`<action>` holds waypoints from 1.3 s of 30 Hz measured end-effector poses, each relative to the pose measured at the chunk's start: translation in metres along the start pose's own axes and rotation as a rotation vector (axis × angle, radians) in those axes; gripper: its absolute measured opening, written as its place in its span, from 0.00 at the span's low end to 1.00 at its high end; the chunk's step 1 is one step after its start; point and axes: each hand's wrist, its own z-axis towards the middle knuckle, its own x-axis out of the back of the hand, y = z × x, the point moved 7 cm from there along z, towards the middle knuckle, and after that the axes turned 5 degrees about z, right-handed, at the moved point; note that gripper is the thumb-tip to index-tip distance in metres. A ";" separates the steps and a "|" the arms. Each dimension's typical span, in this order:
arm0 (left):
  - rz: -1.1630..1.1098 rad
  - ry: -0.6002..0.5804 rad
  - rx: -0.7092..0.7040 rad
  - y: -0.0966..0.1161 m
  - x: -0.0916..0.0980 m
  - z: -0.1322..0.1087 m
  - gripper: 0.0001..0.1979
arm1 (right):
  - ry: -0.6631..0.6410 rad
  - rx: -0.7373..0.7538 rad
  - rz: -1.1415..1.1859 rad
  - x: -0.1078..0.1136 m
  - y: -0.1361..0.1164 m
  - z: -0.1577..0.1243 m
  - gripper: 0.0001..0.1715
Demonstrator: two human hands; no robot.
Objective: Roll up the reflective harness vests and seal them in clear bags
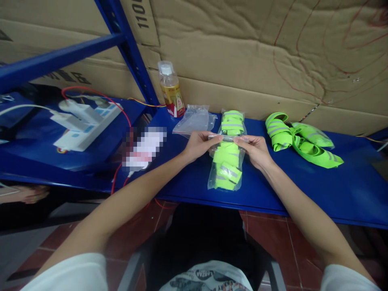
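My left hand (200, 145) and my right hand (255, 149) pinch the top edge of a clear plastic bag (226, 167), thumbs on the near side. Neon yellow-green straps with grey reflective stripes lie folded inside it. Just beyond my fingers is another clear bag (233, 122) of the same straps, flat on the blue table. Flat clear plastic bags (195, 120) lie beyond my left hand. Right of my right hand sit a loosely coiled reflective strap (279, 132) and a bagged bundle (313, 134) of it.
A bottle (172, 93) stands against the cardboard wall (230, 60). Left are a pixelated item (145, 148) with a red cable, a white power strip (87, 127) with plugs, and a blue shelf post (130, 52). Another person's hand (33, 194) shows at lower left.
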 end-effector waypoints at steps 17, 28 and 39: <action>-0.009 -0.029 0.033 -0.002 -0.002 -0.001 0.21 | -0.068 -0.207 0.101 -0.007 0.007 -0.003 0.21; 0.083 -0.032 -0.045 0.003 -0.003 -0.004 0.19 | -0.060 -0.215 0.079 -0.004 0.010 -0.002 0.20; 0.054 -0.100 0.116 -0.006 -0.008 -0.005 0.18 | -0.104 -0.262 0.043 -0.003 0.012 -0.002 0.22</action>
